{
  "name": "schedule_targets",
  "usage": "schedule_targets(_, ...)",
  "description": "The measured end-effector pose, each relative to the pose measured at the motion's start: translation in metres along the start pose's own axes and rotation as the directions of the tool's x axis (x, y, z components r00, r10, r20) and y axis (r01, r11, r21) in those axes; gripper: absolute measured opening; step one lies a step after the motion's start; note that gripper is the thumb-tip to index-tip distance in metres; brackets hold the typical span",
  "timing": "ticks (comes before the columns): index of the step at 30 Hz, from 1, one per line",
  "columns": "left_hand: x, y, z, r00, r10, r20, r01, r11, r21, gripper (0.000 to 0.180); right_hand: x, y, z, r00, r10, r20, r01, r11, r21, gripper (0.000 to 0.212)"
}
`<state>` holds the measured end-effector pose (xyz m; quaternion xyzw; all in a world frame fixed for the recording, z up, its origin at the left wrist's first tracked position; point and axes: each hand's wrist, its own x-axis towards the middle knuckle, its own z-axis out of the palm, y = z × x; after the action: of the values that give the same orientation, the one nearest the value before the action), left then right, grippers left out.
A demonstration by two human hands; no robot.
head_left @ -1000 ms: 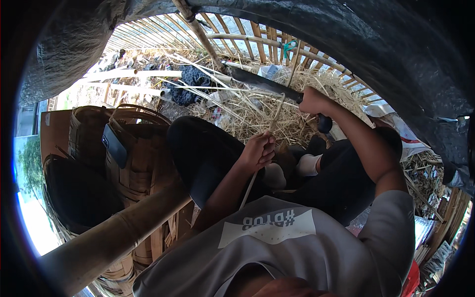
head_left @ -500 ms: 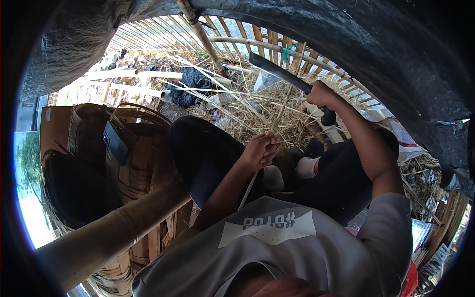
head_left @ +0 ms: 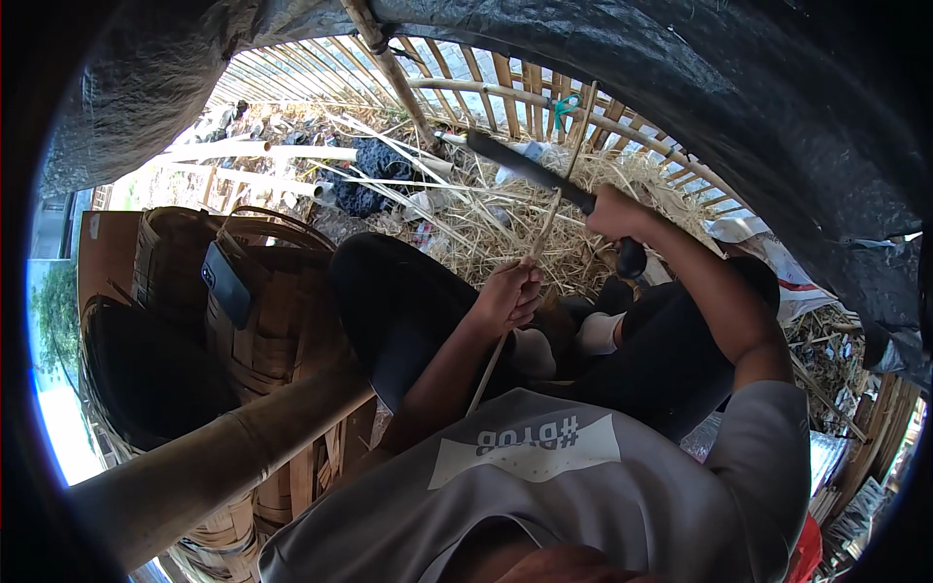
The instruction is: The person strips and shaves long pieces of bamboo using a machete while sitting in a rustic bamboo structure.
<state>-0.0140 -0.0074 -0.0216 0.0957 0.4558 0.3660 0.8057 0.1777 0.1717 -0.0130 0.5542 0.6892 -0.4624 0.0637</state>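
My left hand (head_left: 511, 294) is closed round a long, thin bamboo strip (head_left: 548, 225), which slants from beside my shirt up toward the slatted fence. In my right hand (head_left: 618, 216) is the dark handle of a machete (head_left: 525, 167). Its long blade points up and to the left, and it crosses the strip well above my left fist. Whether the blade touches the strip I cannot tell. Below both hands are my crossed legs in dark trousers.
Straw and bamboo shavings (head_left: 505, 233) litter the ground ahead, near pale bamboo poles (head_left: 311, 153) and a dark bundle (head_left: 374, 175). A thick bamboo pole (head_left: 228, 442) runs at my left, beside woven baskets (head_left: 170, 253) and a phone (head_left: 226, 285). Black sheeting (head_left: 777, 126) hangs at the right.
My right hand has brought the machete down and to the left, so its blade lies across the strip lower than before. My left hand stays nearly in place on the strip.
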Motion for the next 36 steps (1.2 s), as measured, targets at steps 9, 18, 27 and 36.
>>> schedule_targets(9,0.012,-0.007,-0.001,0.999,0.008,-0.039,-0.007,1.000,0.019,0.031,0.009,0.006,0.007,0.984,-0.040,0.176,0.054,0.996,-0.074,0.027)
schedule_targets(18,0.016,-0.017,-0.001,0.991,0.055,-0.118,-0.044,0.994,0.097,0.034,0.004,0.005,0.018,0.985,0.053,0.165,-0.063,0.997,0.050,0.081)
schedule_targets(27,0.023,-0.024,-0.001,0.980,0.078,-0.183,-0.050,0.986,0.157,0.034,0.029,0.019,0.027,0.995,-0.098,-0.006,0.094,0.967,-0.236,0.090)
schedule_targets(36,0.021,-0.024,0.003,0.973,0.116,-0.197,-0.068,0.970,0.232,0.035,0.024,0.016,0.036,0.996,-0.031,-0.082,0.021,0.992,-0.124,0.091)
